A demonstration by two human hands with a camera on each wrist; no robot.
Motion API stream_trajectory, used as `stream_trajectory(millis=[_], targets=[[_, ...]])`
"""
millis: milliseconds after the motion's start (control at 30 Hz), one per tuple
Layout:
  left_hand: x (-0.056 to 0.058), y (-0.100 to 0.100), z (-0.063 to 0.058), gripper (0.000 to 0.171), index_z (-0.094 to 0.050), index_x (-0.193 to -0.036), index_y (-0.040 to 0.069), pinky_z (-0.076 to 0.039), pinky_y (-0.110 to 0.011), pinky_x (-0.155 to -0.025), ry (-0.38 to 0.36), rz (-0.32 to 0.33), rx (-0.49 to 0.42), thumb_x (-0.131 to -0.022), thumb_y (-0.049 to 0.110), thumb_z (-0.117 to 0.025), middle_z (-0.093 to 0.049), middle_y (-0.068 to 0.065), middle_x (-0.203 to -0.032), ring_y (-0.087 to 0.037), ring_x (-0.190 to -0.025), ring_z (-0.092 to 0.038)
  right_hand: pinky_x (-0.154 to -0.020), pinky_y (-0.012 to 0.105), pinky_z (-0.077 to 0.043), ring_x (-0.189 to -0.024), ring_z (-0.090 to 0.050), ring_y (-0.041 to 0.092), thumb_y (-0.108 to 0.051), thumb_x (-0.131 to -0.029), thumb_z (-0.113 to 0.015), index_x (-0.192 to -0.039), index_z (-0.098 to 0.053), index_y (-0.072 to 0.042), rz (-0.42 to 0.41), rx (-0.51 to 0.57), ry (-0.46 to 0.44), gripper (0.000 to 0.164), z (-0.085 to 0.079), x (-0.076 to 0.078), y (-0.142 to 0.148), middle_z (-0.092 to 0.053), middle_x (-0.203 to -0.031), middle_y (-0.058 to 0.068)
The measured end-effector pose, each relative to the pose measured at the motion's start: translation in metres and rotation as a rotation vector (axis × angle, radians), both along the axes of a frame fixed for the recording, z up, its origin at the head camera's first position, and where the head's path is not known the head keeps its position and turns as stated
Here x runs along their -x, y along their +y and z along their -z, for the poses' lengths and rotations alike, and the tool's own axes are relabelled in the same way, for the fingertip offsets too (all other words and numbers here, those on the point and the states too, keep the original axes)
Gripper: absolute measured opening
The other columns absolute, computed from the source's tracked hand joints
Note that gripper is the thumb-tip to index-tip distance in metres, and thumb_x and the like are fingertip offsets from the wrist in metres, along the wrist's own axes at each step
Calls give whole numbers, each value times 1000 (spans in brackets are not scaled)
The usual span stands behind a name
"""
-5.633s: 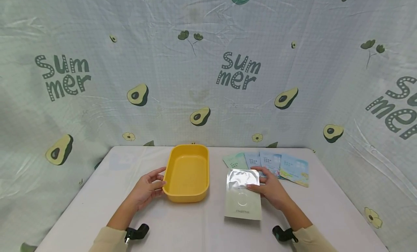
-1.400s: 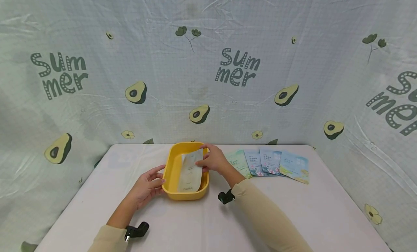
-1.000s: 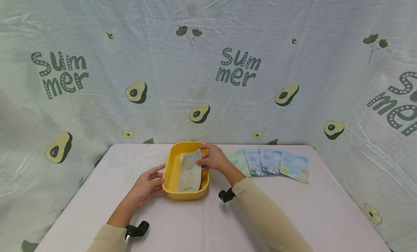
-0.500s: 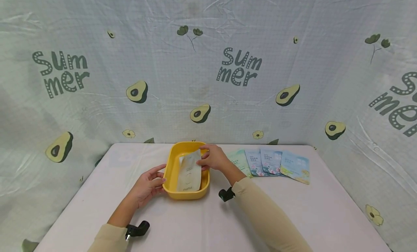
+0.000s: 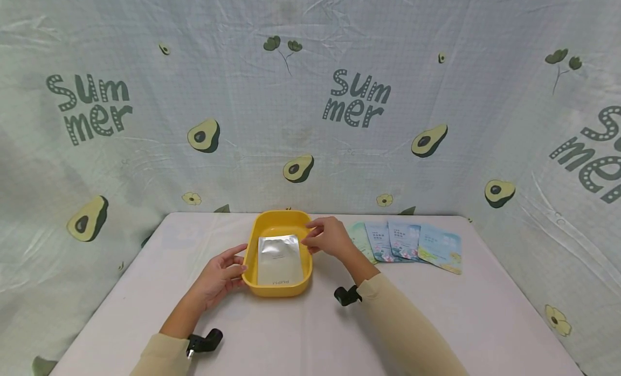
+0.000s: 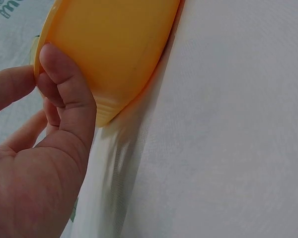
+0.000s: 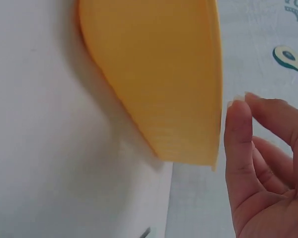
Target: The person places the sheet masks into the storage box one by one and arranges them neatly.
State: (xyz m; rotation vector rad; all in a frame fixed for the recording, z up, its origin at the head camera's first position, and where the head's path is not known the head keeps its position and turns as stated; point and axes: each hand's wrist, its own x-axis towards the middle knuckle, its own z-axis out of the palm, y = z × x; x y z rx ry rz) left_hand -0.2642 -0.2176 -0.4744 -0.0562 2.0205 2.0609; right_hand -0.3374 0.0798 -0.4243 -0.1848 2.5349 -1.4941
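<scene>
A yellow tray point(image 5: 277, 291) stands left of the table's middle in the head view. My left hand point(image 5: 219, 280) holds its left rim, with the thumb and fingers at the edge in the left wrist view. A silver and pale facial mask packet point(image 5: 279, 265) lies flat inside the tray. Just over the tray's right rim is my right hand point(image 5: 332, 238), thumb and forefinger bent close to each other with nothing between them. In the right wrist view, this hand is slightly apart from the tray wall point(image 7: 154, 74).
Several more facial mask packets, green point(image 5: 360, 240) and blue point(image 5: 440, 248), lie overlapping in a fan at the back right, the green one partly behind the right hand. White cloth covers the table point(image 5: 301, 338). A patterned curtain point(image 5: 242, 122) rises behind it.
My right hand carried the silver packet from the right into the tray, then let go and drew slightly right. The packet, tilted before, now lies flat. My left hand stayed on the rim.
</scene>
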Motion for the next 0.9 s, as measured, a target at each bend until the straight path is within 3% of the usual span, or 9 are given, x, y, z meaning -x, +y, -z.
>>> stream_trajectory(millis=[233, 567, 900], targets=[[0, 0, -2, 68, -33, -160, 13, -60, -24, -80, -4, 0, -12, -99, 4, -62, -56, -4, -113, -18, -90, -63, -75, 29, -63, -78, -75, 18, -28, -86, -84, -134, -66, -10, 53, 60, -5, 54, 11, -10, 27, -72, -101, 7], [1, 0, -2, 69, -32, -161, 13, -60, -23, -77, -6, 4, 19, -99, 6, -62, -55, -4, -114, -17, -88, -62, -77, 33, -63, -83, -77, 21, -26, -85, -84, -133, -67, -9, 77, 196, 0, 53, 27, -23, 59, -75, -104, 7], [1, 0, -1, 69, -32, -161, 13, -60, -24, -78, -5, 9, 21, -99, 6, -62, -55, -5, -114, -18, -89, -63, -81, 34, -63, -94, -77, 28, -25, -86, -84, -135, -66, -6, 78, 257, 26, 56, 39, -38, 87, -76, -113, 7]])
